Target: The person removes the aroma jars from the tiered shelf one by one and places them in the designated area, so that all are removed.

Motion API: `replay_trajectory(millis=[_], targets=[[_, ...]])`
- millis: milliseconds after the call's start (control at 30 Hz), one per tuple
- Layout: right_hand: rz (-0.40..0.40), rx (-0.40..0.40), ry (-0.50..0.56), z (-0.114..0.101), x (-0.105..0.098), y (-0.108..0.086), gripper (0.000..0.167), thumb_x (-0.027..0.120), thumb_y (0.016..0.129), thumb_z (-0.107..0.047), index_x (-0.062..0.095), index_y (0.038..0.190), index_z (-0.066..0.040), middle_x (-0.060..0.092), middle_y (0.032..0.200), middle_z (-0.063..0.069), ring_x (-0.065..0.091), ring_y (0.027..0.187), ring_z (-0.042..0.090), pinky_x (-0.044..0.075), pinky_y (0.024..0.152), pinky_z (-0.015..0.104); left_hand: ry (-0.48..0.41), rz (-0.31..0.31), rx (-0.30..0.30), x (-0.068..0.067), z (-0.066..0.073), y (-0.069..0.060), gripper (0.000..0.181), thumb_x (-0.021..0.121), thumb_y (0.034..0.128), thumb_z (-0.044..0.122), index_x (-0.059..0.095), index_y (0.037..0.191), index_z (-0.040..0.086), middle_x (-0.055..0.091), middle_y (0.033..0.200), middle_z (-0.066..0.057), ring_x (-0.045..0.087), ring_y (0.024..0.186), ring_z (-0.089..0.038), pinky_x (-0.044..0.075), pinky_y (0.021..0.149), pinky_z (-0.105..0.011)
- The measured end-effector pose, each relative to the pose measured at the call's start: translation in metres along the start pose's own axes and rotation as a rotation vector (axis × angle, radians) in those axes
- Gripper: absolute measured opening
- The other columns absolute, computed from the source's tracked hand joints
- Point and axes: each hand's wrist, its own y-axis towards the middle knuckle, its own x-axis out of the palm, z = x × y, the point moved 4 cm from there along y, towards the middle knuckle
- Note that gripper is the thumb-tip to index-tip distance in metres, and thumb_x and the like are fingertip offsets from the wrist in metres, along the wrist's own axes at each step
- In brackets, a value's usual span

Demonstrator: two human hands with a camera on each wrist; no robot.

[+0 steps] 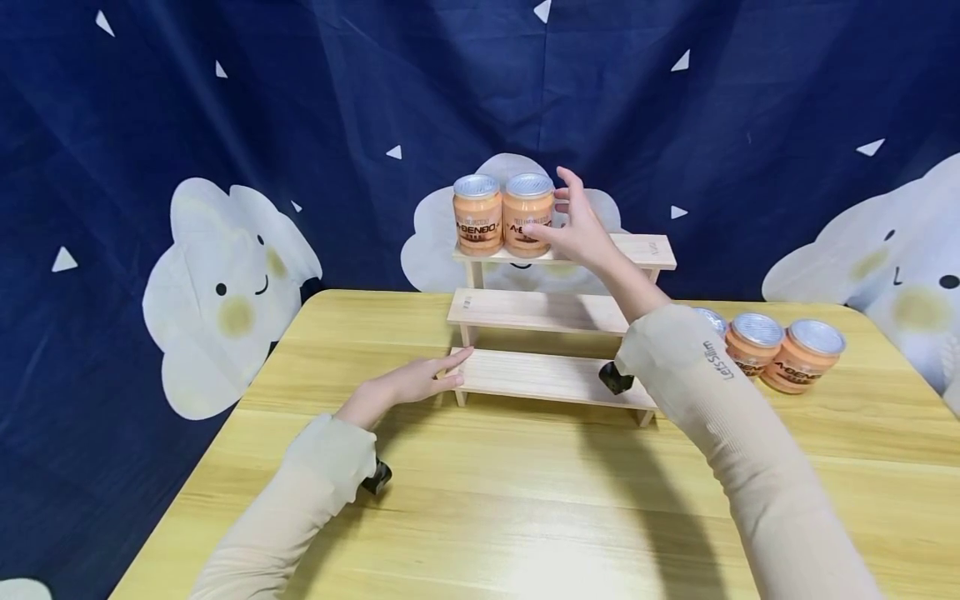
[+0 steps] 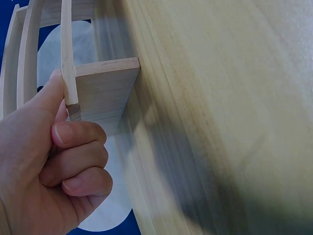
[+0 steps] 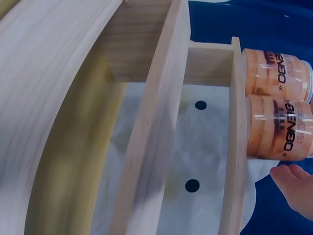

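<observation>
A three-tier wooden display shelf (image 1: 547, 372) stands on the table. My left hand (image 1: 408, 382) pinches the left end of its lowest board, thumb above and fingers curled below, as the left wrist view shows (image 2: 73, 161). Two orange jars with silver lids stand side by side on the top board, a left jar (image 1: 477, 215) and a right jar (image 1: 528, 218). My right hand (image 1: 577, 225) is at the right jar's right side with thumb and fingers spread. In the right wrist view, the visible fingertips (image 3: 288, 178) are just apart from that jar (image 3: 279, 127).
Several similar jars stand on the table right of the shelf, among them an outer jar (image 1: 804, 357) and one beside it (image 1: 753, 342); my right sleeve partly covers them. A dark blue curtain (image 1: 360, 100) with cloud prints hangs behind the wooden table (image 1: 510, 500).
</observation>
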Motion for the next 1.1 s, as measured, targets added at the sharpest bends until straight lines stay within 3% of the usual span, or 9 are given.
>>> replay_trajectory(millis=[233, 533, 800, 1100], targets=[[0.026, -0.008, -0.023, -0.004, 0.006, 0.006, 0.090, 0.071, 0.077, -0.013, 0.013, 0.143, -0.002, 0.039, 0.132, 0.024, 0.041, 0.118, 0.031, 0.032, 0.103, 0.042, -0.005, 0.000, 0.002, -0.001, 0.002, -0.001, 0.057, 0.039, 0.0978, 0.036, 0.016, 0.148, 0.019, 0.027, 0.146, -0.014, 0.033, 0.128, -0.037, 0.025, 0.107, -0.047], [0.040, 0.023, 0.014, 0.003, 0.014, 0.010, 0.089, 0.072, 0.077, -0.011, 0.012, 0.143, -0.001, 0.038, 0.136, 0.020, 0.037, 0.124, 0.026, 0.027, 0.106, 0.032, 0.007, 0.002, 0.007, 0.000, 0.002, -0.001, 0.057, 0.038, 0.0979, 0.037, 0.016, 0.147, 0.018, 0.028, 0.146, -0.013, 0.034, 0.128, -0.037, 0.026, 0.107, -0.047], [0.089, 0.008, 0.003, 0.004, 0.015, 0.007, 0.082, 0.073, 0.076, -0.011, 0.020, 0.138, -0.003, 0.037, 0.130, 0.020, 0.040, 0.117, 0.025, 0.032, 0.101, 0.034, 0.021, 0.015, 0.027, 0.000, 0.003, -0.002, 0.057, 0.039, 0.0980, 0.036, 0.017, 0.147, 0.016, 0.029, 0.145, -0.015, 0.035, 0.127, -0.038, 0.027, 0.106, -0.048], [0.077, -0.014, 0.032, 0.008, 0.004, -0.006, 0.083, 0.072, 0.077, -0.009, 0.017, 0.139, -0.001, 0.039, 0.131, 0.021, 0.044, 0.112, 0.028, 0.039, 0.094, 0.037, 0.010, 0.018, 0.011, 0.000, 0.002, -0.001, 0.057, 0.039, 0.0976, 0.037, 0.017, 0.147, 0.019, 0.029, 0.146, -0.013, 0.034, 0.128, -0.037, 0.026, 0.107, -0.047]])
